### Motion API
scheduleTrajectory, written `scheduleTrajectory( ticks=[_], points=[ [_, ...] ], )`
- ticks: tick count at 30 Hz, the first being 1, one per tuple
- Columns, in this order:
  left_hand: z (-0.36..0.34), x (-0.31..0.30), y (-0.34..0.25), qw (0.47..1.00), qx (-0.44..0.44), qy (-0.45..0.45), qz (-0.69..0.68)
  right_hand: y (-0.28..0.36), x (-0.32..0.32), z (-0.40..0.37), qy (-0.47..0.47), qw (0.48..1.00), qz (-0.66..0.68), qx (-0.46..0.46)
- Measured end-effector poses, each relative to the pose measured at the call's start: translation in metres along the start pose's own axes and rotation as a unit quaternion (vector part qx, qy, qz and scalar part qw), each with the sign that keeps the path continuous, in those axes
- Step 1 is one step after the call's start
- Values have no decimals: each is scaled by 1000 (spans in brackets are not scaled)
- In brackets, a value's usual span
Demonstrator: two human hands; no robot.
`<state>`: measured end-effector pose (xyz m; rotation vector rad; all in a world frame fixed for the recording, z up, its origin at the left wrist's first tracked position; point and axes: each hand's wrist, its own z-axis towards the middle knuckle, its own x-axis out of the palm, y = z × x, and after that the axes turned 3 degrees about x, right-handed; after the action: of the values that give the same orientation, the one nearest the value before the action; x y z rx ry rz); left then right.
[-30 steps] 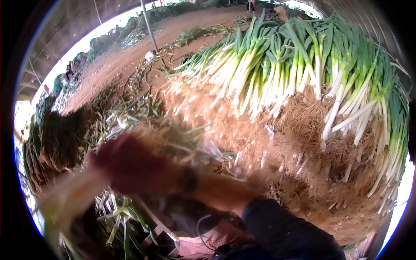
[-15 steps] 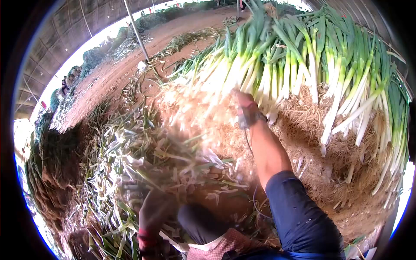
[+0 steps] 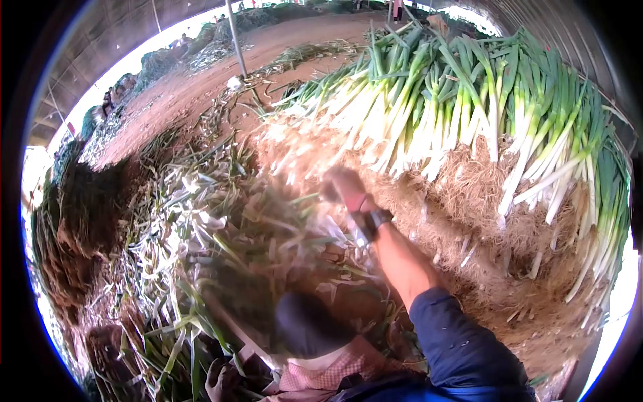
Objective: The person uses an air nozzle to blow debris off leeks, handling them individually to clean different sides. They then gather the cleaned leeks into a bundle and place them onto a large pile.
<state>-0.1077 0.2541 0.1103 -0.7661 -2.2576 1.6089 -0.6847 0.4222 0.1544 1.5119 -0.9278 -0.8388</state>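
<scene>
My right hand [image 3: 345, 186] is blurred by motion at the middle of the view, over the near edge of the roots, with a dark band on the wrist. Its fingers are smeared, and whether it holds anything cannot be made out. Beyond it, long green onions [image 3: 462, 107] lie in a wide heap, white stems and tangled roots [image 3: 479, 171] toward me. Low in the view, my left hand [image 3: 221, 378] looks dark and gloved beside green leaves; its fingers are partly hidden. Stripped leaves [image 3: 194, 221] cover the ground on the left.
A dark rounded shape, apparently my knee [image 3: 308, 325], is near the bottom middle. A thin pole [image 3: 236, 39] rises beyond the leaf litter. More bundled plants [image 3: 74, 214] stand at far left. A distant person [image 3: 398, 10] appears at the top, under the curved roof.
My right hand has moved left and toward me, away from the onion stems. My left hand has moved down toward the bottom edge. The view has shifted slightly.
</scene>
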Motion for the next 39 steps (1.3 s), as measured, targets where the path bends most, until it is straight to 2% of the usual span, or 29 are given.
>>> scheduleTrajectory(
  ticks=[2, 4, 6, 8, 9, 11, 12, 14, 15, 16, 18, 22, 23, 24, 26, 28, 30, 34, 36, 37, 38, 39],
  points=[
    [-8, -7, 14, 1000, 0, 0, -17, -29, 34, -37, 62, 997, 32, -15],
    [-13, -15, 27, 1000, -1, 0, -30, -90, 62, -50, 157, 986, -15, -49],
    [-19, -26, 38, 999, -3, -4, -41, -91, 78, -110, 197, 975, 29, 99],
    [-24, -38, 48, 999, -5, -10, -49, -123, 91, -142, 187, 974, 2, 126],
    [-27, -44, 54, 999, -7, -13, -53, -153, 93, -152, 186, 975, 0, 124],
    [-33, -55, 65, 998, -8, -19, -62, -209, 87, -162, 186, 979, -78, -10],
    [-36, -59, 71, 997, -9, -21, -68, -207, 80, -168, 185, 979, -81, -10],
    [-41, -67, 82, 997, -9, -22, -80, -200, 61, -186, 231, 934, -269, 51],
    [-43, -71, 86, 996, -7, -21, -84, -198, 54, -202, 201, 955, -187, 117],
    [-45, -74, 91, 996, -5, -21, -91, -203, 44, -207, 201, 954, -187, 120],
    [-51, -80, 100, 994, 0, -19, -107, -221, 23, -212, 187, 946, -153, 218],
    [-46, -94, 117, 991, 35, -7, -132, -184, 3, -227, 130, 940, -157, 274],
    [-30, -98, 127, 991, 91, -26, -90, -191, 0, -215, 124, 952, -127, 249],
    [-27, -110, 135, 992, 84, -28, -87, -201, -2, -204, 116, 962, -96, 226],
    [-20, -110, 90, 989, 81, -12, -123, -196, 12, -174, 147, 975, -105, 129],
    [-10, -104, 38, 993, 87, -59, -47, -153, 44, -157, 139, 969, -151, 137],
    [19, -102, 2, 990, 110, -91, 4, -140, 79, -130, 136, 970, -150, 136],
    [123, -121, -65, 983, 170, -27, 62, -147, 142, -39, 186, 953, -205, 121],
    [169, -97, -115, 980, 167, -46, 103, -119, 158, 1, 174, 935, -302, 65],
    [196, -81, -128, 979, 176, -58, 85, -109, 163, 24, 154, 938, -309, -7],
    [214, -66, -148, 977, 175, -40, 114, -92, 151, 44, 170, 921, -345, 67],
    [230, -41, -166, 980, 172, -20, 103, -70, 137, 57, 171, 922, -340, 76]
  ],
)
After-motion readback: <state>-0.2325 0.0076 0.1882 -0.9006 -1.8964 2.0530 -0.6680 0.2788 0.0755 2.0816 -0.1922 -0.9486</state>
